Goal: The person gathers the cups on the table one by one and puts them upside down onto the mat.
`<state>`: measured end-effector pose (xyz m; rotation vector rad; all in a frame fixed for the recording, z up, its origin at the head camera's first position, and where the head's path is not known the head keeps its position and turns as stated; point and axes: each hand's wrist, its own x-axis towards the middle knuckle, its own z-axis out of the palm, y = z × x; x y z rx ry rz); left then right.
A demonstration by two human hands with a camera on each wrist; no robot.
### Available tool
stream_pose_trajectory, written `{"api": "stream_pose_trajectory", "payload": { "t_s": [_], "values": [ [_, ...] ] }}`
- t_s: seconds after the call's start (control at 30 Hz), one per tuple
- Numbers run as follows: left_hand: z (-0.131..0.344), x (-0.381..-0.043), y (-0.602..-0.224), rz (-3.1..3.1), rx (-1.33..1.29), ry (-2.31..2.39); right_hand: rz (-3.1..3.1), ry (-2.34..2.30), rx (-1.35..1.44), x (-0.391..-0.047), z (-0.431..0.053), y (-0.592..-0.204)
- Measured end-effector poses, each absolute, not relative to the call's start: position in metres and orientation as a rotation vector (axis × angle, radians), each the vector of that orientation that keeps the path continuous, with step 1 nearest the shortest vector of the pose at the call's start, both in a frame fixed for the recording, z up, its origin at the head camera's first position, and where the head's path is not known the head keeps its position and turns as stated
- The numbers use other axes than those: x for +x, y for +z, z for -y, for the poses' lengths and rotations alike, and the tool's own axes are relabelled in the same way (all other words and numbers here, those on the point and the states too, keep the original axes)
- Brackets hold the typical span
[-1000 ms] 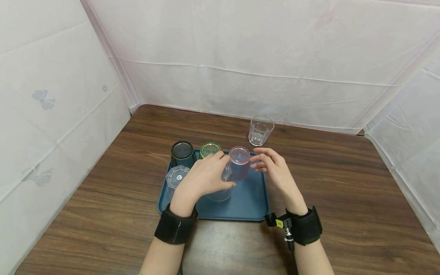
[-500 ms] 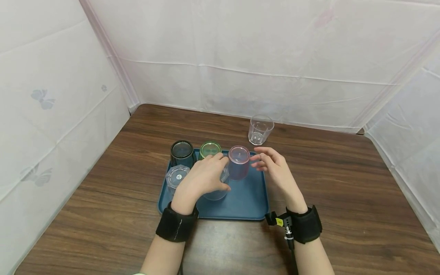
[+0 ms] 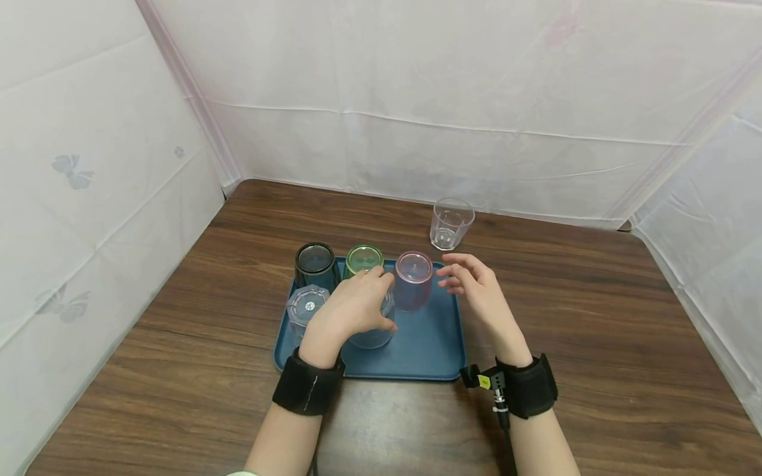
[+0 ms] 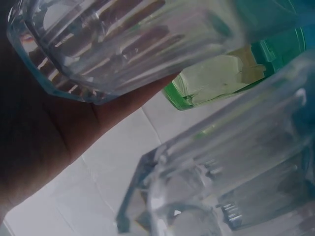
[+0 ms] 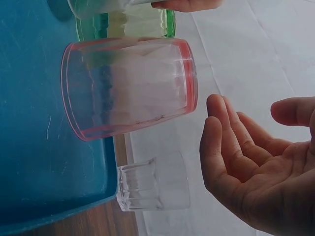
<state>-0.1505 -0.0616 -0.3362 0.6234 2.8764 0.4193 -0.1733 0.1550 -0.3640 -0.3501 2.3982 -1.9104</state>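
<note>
My left hand [image 3: 351,301] curls round an upside-down clear glass [image 3: 372,340] that stands on the blue tray [image 3: 423,357], partly hidden beneath the palm. In the left wrist view this faceted clear glass [image 4: 123,44] lies against the palm. Right of it stands an upside-down pink glass [image 3: 413,291]. Beside the pink glass, my right hand [image 3: 481,294] hovers with loosely bent fingers, holding nothing; the right wrist view shows a gap between these fingers [image 5: 212,142] and the pink glass [image 5: 133,83].
Also upside down on the tray are a dark glass [image 3: 315,264], a green glass [image 3: 364,256] and another clear glass [image 3: 305,311] at the left. Behind the tray, an upright clear glass [image 3: 451,225] stands on the wooden table [image 3: 595,317]. White sheeting [image 3: 417,79] encloses the back and sides.
The left hand has shifted slightly left, and the clear glass in its grasp with it, widening the gap to the pink glass. The right hand has drifted slightly away from the pink glass.
</note>
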Motion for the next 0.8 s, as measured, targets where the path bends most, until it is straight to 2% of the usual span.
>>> {"api": "stream_pose_trajectory", "payload": {
  "t_s": [0.8],
  "values": [
    [0.063, -0.156, -0.347, -2.859, 0.583, 0.418, -2.527, -1.876, -0.223, -0.183, -0.157, -0.371]
  ]
}}
